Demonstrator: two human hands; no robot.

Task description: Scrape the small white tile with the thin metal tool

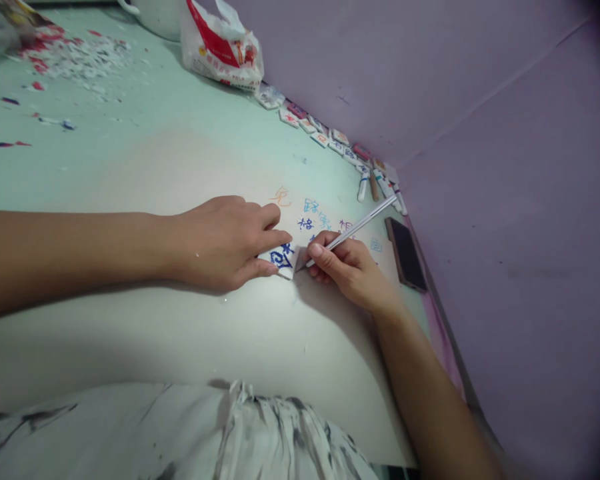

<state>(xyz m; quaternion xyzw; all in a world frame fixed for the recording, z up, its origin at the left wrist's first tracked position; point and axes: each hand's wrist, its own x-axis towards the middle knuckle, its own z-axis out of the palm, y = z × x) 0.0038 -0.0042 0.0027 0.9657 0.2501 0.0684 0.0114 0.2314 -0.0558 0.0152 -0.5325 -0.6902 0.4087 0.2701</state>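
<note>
A small white block point(283, 260) with a thick blue Chinese character lies on the table, pinned between the thumb and forefinger of my left hand point(230, 241). Those fingers cover parts of its edges. My right hand point(343, 263) is closed in a pen grip round a slim silver craft knife point(365, 223). The knife's thin tip meets the block's right corner; whether it is cutting in I cannot tell. Around both hands, characters in blue, orange and purple ink point(307, 207) are written on the tabletop.
Along the purple wall point(480, 167) runs a row of lettered white blocks point(320, 139), then markers point(363, 187) and a phone point(406, 253). A plastic bag point(223, 50) stands at the back, near a white pot point(157, 17). White and red shavings point(85, 60) are heaped far left.
</note>
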